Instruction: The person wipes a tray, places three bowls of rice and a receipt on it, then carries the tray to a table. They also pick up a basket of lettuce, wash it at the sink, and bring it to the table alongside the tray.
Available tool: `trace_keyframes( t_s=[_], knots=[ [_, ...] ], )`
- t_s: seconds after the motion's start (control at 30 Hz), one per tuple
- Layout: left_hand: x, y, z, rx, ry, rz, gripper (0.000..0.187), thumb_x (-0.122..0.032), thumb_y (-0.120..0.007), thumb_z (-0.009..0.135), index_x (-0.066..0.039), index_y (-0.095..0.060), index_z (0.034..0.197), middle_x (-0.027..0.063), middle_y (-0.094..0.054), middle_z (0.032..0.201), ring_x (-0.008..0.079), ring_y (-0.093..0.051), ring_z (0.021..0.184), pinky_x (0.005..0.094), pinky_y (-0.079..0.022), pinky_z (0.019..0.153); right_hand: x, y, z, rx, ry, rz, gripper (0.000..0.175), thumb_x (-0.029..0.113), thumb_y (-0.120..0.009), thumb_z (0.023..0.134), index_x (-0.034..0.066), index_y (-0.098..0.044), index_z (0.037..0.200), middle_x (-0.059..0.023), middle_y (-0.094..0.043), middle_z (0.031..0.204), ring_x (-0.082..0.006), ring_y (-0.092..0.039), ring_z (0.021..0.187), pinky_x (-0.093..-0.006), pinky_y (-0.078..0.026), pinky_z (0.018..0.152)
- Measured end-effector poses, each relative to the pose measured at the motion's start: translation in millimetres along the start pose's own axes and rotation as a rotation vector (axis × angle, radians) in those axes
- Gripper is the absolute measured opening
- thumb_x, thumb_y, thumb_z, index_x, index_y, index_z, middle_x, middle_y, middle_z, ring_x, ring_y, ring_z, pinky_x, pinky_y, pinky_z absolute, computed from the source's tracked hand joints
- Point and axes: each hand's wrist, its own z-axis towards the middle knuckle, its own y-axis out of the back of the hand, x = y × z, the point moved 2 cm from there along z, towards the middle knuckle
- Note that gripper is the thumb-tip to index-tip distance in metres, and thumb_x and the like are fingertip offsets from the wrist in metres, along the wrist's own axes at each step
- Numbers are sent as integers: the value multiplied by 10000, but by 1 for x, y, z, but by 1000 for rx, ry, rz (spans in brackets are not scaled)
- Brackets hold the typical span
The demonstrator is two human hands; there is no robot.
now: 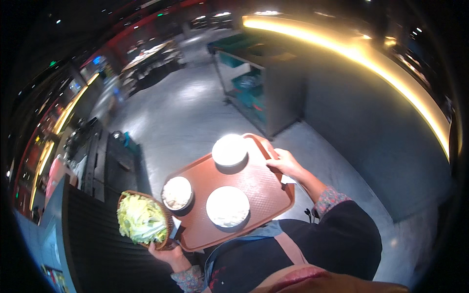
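A reddish-brown plastic tray (263, 190) is held level in front of my body. My right hand (287, 163) grips its right end, thumb over the rim. Three round white bowls stand on it: a far bowl (229, 150), a smaller left bowl (177, 194) with pale food, and a near bowl (227, 207). Glare hides most of what the far and near bowls hold. In my left hand (169, 255) is a brown woven basket (169, 221) heaped with cut leafy greens (141, 219). The basket is beside the tray's left end; whether this hand also supports the tray is hidden.
A dark counter (366, 121) with a glowing light strip (351, 53) curves along the right. Against it stands a cart (284, 91) with green bins. Dark ribbed panelling (99, 238) and cabinets (122, 164) flank the left. Grey floor (176, 106) leads to a far table (148, 56).
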Motion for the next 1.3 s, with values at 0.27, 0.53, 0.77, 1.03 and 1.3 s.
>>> trace_keyframes(
  t_s=[0.27, 0.53, 0.77, 1.03, 1.3],
  knots=[
    [16, -14, -37, 10, -171, -1, 630, -250, -520, 755, -128, -342, 1347, 103, -416, 1311, 282, -406, 1204, 470, -349, 989, -5, 10, 29, 171, -45, 198, 259, 59, -627, 791, -38, -535, 1012, -43, -593, 802, -106, -571, 687, -238, -490, 685],
    [39, -20, -25, 30, -248, 1, 564, -242, -511, 794, -50, -381, 1309, 126, -464, 1281, 290, -433, 1184, 439, -356, 987, -7, 14, 69, 201, -20, -21, 272, 87, -607, 799, -40, -552, 1034, -68, -624, 848, -110, -589, 700, -246, -484, 654],
    [61, -52, -8, 13, -178, 25, 491, -252, -479, 807, -35, -437, 1245, 105, -519, 1205, 260, -478, 1143, 406, -358, 988, 1, 28, 92, 170, -17, 97, 250, 84, -611, 796, -34, -561, 1011, -71, -621, 844, -128, -588, 721, -248, -470, 660],
    [69, -69, 15, -11, -205, 34, 556, -267, -480, 770, -15, -412, 1261, 135, -516, 1204, 274, -495, 1120, 403, -381, 966, 12, 26, 129, 134, 4, 11, 272, 88, -621, 789, -38, -570, 1025, -95, -633, 868, -153, -598, 759, -277, -478, 689],
    [68, -65, 16, -69, -307, -17, 511, -256, -484, 771, -14, -447, 1219, 130, -557, 1138, 260, -550, 1038, 378, -442, 896, 13, 0, 187, 313, 85, -55, 273, 95, -639, 771, -33, -599, 1009, -84, -643, 921, -157, -594, 809, -289, -467, 738]
  ],
)
